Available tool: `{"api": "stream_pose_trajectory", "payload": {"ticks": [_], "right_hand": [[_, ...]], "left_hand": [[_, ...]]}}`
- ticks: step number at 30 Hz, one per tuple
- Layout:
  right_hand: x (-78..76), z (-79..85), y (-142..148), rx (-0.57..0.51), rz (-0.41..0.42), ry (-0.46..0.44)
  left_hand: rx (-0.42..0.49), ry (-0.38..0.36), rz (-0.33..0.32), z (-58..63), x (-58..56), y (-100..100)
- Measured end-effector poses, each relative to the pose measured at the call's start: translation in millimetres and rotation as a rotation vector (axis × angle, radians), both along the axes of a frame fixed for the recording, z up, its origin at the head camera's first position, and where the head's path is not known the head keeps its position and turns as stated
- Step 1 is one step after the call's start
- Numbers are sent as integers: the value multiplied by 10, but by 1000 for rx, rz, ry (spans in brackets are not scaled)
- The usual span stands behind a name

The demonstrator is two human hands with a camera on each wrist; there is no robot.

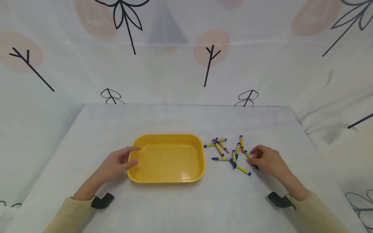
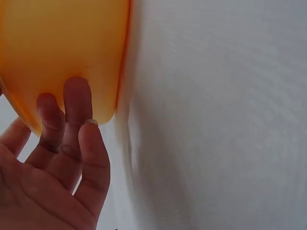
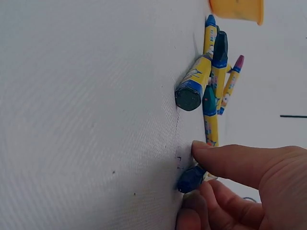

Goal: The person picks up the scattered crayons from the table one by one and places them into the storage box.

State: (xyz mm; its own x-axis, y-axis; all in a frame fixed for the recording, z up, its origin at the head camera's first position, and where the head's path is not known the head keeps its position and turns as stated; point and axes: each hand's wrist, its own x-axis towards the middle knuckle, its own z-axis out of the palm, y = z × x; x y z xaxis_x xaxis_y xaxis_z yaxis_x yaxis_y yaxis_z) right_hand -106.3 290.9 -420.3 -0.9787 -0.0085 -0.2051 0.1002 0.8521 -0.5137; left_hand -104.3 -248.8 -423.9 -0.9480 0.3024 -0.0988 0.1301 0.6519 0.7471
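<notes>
A yellow tray (image 1: 166, 161) lies on the table. My left hand (image 1: 118, 163) is at its left end, thumb and index finger reaching over the rim. In the left wrist view, other fingers (image 2: 76, 103) lie against the tray's outer wall (image 2: 62, 43). My right hand (image 1: 268, 160) pinches a dark blue crayon (image 3: 191, 179) in a yellow wrapper between thumb and fingers, low over the table. Several more crayons (image 1: 243, 170) lie loosely scattered and partly crossed between the tray and this hand.
A white cloth covers the table (image 1: 180, 207). Behind it hangs a pale cloth (image 1: 175, 74) with printed leaves and twigs. One pink-tipped crayon (image 1: 223, 147) lies among the crayons nearest the tray's right side.
</notes>
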Motion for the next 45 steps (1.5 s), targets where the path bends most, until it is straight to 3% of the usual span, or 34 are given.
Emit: {"api": "stream_pose_trajectory", "payload": {"ticks": [13,20,25,30,45], "right_hand": [[9,155,5,21,44,3],[-6,418,-159,-82,126,81],[-83,619,-434,-177,210,75],[-230,708,-781,-258,305,40],[-700,773,-1951,-431,636,20]], "left_hand": [[-39,-6,-22,28,11,37],[20,-115,-30,29,11,40],[42,-144,-34,29,14,47],[56,-163,-49,51,18,46],[98,-173,-80,62,20,27]]}}
